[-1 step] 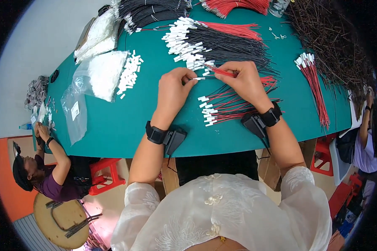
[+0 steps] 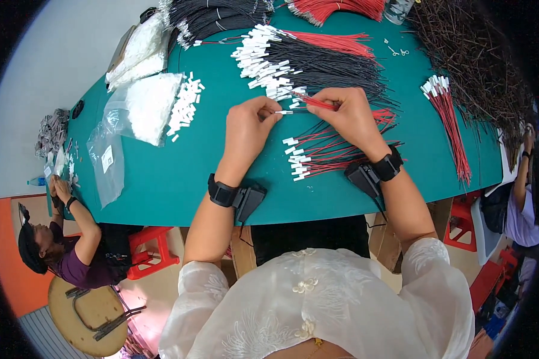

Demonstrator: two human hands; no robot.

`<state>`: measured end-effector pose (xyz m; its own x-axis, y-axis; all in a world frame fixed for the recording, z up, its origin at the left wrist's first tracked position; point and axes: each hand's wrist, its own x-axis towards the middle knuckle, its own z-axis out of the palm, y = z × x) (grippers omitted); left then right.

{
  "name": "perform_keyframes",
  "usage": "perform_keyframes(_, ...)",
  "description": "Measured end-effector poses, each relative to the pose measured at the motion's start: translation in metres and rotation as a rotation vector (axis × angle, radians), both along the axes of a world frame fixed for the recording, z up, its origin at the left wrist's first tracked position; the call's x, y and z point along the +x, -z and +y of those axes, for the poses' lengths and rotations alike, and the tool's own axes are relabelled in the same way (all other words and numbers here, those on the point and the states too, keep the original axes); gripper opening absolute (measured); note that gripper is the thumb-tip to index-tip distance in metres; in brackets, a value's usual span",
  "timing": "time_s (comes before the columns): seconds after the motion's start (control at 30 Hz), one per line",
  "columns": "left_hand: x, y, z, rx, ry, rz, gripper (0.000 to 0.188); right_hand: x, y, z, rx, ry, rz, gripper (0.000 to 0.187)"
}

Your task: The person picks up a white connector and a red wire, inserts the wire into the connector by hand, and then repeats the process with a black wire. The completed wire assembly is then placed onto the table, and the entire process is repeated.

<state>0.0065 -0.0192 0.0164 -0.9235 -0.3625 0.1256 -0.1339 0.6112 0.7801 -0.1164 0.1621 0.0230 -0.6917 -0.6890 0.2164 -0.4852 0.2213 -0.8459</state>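
Note:
Over the middle of the table, my left hand (image 2: 250, 122) is closed in a pinch on a small white connector (image 2: 285, 112). Its tip sticks out toward the other hand. My right hand (image 2: 348, 116) is closed around several red wires (image 2: 318, 103), whose ends point left. Just beyond both hands lies a pile of black wires (image 2: 323, 64) with white connectors (image 2: 263, 54) at their left ends. Below the right hand, red and black wires with white connectors (image 2: 297, 158) are spread in a row. Both wrists wear black straps with small boxes.
Left of my hands, loose white connectors (image 2: 187, 106) lie beside an open plastic bag (image 2: 147, 107). A bundle of red wires (image 2: 451, 128) rests at the right, near a heap of dark brown wires (image 2: 470, 54). A co-worker (image 2: 72, 239) sits at the left end of the green table (image 2: 221, 206).

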Motion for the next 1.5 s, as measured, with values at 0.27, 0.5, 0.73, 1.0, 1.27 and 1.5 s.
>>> perform_keyframes(0.27, -0.003, 0.01, -0.003, 0.619, 0.019, 0.032, 0.019, 0.0, -0.002, 0.001, -0.027, -0.014, 0.013, 0.016)
perform_keyframes(0.5, -0.004, 0.011, -0.004, 0.76, 0.027, 0.032, 0.018, 0.0, -0.002, 0.001, -0.038, -0.02, 0.008, 0.016)
perform_keyframes(0.73, -0.004, 0.012, -0.003, 0.819, 0.049, 0.027, 0.018, 0.001, 0.001, 0.001, -0.05, -0.037, 0.017, 0.016)
perform_keyframes(1.0, -0.004, 0.012, 0.0, 0.81, 0.03, 0.023, 0.015, 0.002, 0.0, 0.0, -0.054, -0.038, 0.028, 0.016)
perform_keyframes(1.27, -0.003, 0.009, 0.005, 0.781, 0.021, 0.036, 0.017, 0.002, -0.002, 0.0, -0.02, -0.024, -0.016, 0.016)
perform_keyframes(1.5, -0.003, 0.012, 0.006, 0.801, 0.011, 0.026, 0.018, -0.003, 0.003, 0.0, -0.014, -0.03, -0.025, 0.017)
